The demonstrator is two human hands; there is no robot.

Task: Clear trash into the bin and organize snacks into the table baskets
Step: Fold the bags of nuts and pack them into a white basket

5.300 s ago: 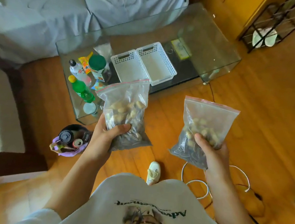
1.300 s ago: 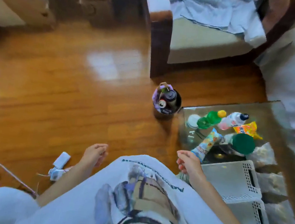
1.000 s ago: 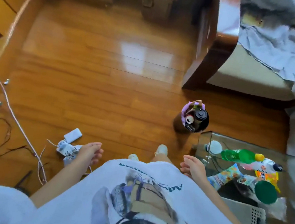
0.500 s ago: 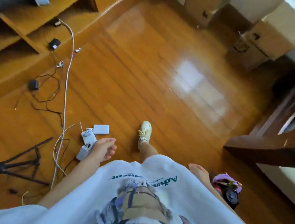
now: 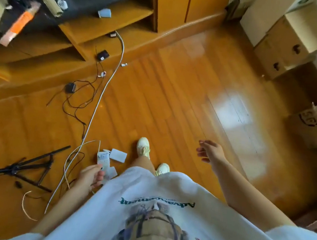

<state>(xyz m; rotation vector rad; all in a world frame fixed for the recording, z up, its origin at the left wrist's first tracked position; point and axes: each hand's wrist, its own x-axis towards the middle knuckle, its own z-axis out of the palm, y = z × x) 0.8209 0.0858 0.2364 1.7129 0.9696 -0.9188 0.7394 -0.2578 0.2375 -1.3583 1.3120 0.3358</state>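
Standing on wood floor (image 5: 172,93), both hands empty. Left hand (image 5: 90,177) low by hip, fingers loosely curled, grasping nothing, above white power strip (image 5: 103,160). Right hand (image 5: 210,151) out to side, fingers relaxed, spread. Bin, baskets, snacks out of frame. Cables (image 5: 95,108) + tripod (image 5: 21,169) on floor at left, cardboard boxes (image 5: 289,42) top right, shoes (image 5: 143,148) centre.
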